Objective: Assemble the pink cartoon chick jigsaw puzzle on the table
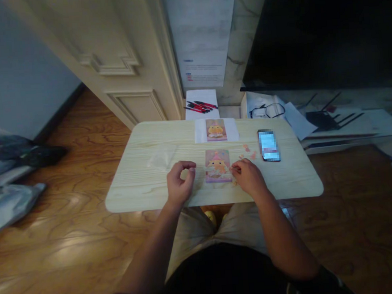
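Observation:
A small jigsaw puzzle with a cartoon figure lies on the pale wooden table between my hands. My left hand rests left of it, fingers curled in with thumb and forefinger nearly meeting; what it holds, if anything, I cannot make out. My right hand sits at the puzzle's right edge, fingers pinched on a small puzzle piece. A few loose puzzle pieces lie just beyond the right hand. A reference picture of the same figure lies on white paper farther back.
A phone lies at the table's right. A clear plastic bag lies left of centre. Behind the table are red and black pens on paper, glasses, loose papers and a dark TV screen. Bags lie on the floor, left.

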Demonstrator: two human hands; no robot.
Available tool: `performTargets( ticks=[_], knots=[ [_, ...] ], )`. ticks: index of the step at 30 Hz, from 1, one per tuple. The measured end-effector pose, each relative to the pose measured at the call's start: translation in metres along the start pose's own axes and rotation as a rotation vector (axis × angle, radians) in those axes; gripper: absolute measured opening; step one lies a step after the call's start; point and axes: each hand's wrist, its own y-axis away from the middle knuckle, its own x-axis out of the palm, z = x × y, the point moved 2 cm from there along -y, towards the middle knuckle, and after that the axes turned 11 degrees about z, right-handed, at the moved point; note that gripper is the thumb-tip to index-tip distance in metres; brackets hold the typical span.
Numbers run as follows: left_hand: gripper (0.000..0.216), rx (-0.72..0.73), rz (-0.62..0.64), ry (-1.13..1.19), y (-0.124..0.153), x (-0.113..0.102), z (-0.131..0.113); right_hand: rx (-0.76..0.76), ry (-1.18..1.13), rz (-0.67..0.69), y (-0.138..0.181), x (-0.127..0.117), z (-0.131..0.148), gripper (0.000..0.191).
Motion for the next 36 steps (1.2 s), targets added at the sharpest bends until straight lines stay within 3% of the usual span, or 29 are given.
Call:
performTargets(
  ticks=[2, 6, 12, 15, 20, 30, 36],
  knots=[
    [0.014, 0.099, 0.024, -0.103, 0.010, 0.001, -0.006, 0.004, -0.031, -0.007, -0.001, 0.000, -0.003, 0.006],
    [0.021, 0.385, 0.351, -0.227, 0.030, 0.019, -0.015, 0.030, -0.152, 0.041, -0.009, -0.004, 0.002, 0.007],
    [0.046, 0.450, 0.549, -0.320, 0.031, 0.037, -0.014, -0.060, -0.245, 0.280, -0.043, 0.007, 0.050, 0.008],
    [0.043, 0.423, 0.589, -0.324, 0.029, 0.037, -0.013, -0.037, -0.143, 0.312, -0.055, 0.016, 0.066, 0.010],
    [0.040, 0.389, 0.592, -0.293, 0.029, 0.037, -0.015, -0.017, 0.001, 0.270, -0.058, 0.019, 0.069, 0.013],
    [0.037, 0.389, 0.603, -0.278, 0.027, 0.037, -0.016, -0.038, -0.004, 0.314, -0.059, 0.017, 0.068, 0.012],
    [0.036, 0.391, 0.605, -0.278, 0.026, 0.036, -0.016, -0.018, 0.023, 0.271, -0.060, 0.018, 0.071, 0.011]
  ],
)
